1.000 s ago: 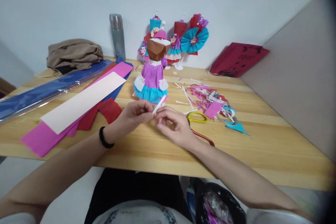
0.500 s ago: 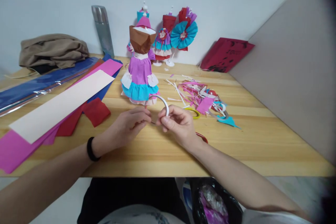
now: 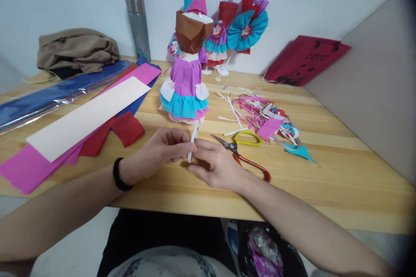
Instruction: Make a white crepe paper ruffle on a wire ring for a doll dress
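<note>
A thin white ring [image 3: 193,143], seen nearly edge-on, is pinched between the thumb and fingers of my left hand [image 3: 167,146]. My right hand [image 3: 216,162] is against the ring's right side, its thumb and fingers apart. Just behind both hands stands a doll-like figure in a purple and blue paper dress [image 3: 186,78] with a brown head piece. Scissors [image 3: 234,147] with one yellow and one red handle lie partly open to the right, beyond my right hand.
Coloured paper strips [image 3: 87,117] and a red paper piece [image 3: 128,129] lie left. A grey bottle [image 3: 138,26] and brown cloth [image 3: 78,49] stand behind them. Paper scraps [image 3: 260,112] lie right, before a dark red bag [image 3: 305,60]. More paper-dressed figures [image 3: 224,34] are at the back.
The ring has turned from facing the camera to nearly edge-on. My right hand has loosened its pinch on it. The view has shifted, and the scissors show more fully.
</note>
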`<state>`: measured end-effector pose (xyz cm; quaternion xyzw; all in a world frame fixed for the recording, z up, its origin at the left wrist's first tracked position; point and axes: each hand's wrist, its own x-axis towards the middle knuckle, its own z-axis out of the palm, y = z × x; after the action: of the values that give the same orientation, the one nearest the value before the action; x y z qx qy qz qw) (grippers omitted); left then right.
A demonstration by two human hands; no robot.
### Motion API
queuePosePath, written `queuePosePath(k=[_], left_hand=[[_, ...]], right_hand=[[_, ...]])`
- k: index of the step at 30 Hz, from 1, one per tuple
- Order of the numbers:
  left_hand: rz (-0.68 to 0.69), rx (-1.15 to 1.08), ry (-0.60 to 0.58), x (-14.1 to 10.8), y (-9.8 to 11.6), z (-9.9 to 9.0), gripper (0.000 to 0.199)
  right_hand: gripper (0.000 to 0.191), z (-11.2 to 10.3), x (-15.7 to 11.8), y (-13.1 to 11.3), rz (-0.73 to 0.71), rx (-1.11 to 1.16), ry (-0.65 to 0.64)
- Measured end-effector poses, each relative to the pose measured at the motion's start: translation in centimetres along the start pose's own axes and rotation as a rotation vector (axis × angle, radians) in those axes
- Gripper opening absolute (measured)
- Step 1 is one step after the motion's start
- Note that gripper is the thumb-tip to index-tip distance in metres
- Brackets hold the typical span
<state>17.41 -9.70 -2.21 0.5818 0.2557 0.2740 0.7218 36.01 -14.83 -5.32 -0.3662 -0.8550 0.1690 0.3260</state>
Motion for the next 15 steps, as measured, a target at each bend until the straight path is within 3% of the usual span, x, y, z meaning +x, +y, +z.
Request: queuePosePath(k=[5, 9, 13, 15], left_hand=[[-0.081, -0.119, 0.15, 0.3, 0.1, -0.3, 0.031], [-0.155, 0.06, 0.218, 0.4, -0.1, -0.5, 0.036], [0.13, 0.36, 0.359, 0.2, -0.1, 0.1, 0.018], [0.231, 0.378, 0.308, 0.0, 0.0, 0.5, 0.011]], right_hand=[[0.016, -0.7, 0.3, -1.0, 0.095, 0.238, 0.132], [0.016, -1.2, 0.2, -1.5, 0.294, 0.41, 0.158], [0.024, -1.4, 0.2, -1.5, 0.436, 0.569, 0.152], [0.027, -1.4, 0.3, -1.4, 0.472, 0.625, 0.161]])
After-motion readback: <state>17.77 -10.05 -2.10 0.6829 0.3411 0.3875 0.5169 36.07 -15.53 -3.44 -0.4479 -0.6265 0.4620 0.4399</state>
